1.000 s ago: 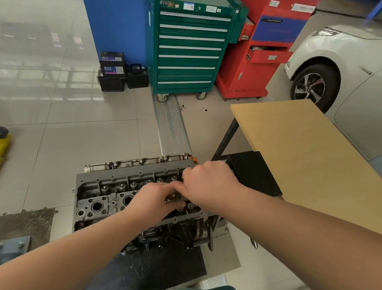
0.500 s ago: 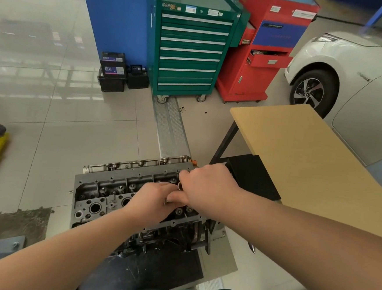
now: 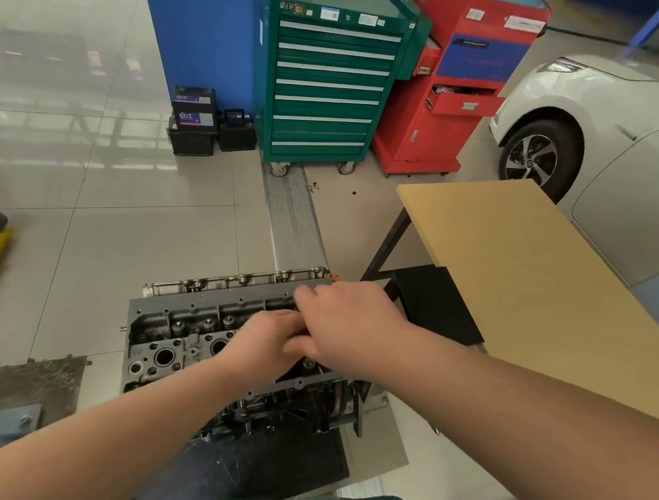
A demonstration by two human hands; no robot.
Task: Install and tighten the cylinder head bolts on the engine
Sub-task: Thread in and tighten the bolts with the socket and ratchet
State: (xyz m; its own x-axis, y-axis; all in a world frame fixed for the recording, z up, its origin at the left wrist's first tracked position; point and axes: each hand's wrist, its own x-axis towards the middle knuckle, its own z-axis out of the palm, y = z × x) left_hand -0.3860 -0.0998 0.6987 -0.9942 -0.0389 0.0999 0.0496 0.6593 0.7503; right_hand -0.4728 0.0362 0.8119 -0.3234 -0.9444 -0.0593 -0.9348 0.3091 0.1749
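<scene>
Since half a second ago, the right hand (image 3: 347, 324) has slid over the left hand (image 3: 263, 347); their grips are hidden, can't tell. One engine (image 3: 179, 340) sits on the floor, beside one tabletop (image 3: 516, 264).

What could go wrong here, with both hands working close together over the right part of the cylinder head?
The left hand and right hand hide whatever they work on at the cylinder head, so a cross-threaded or dropped bolt might go unnoticed. Open bores lie nearby; a loose part could fall into one.
</scene>
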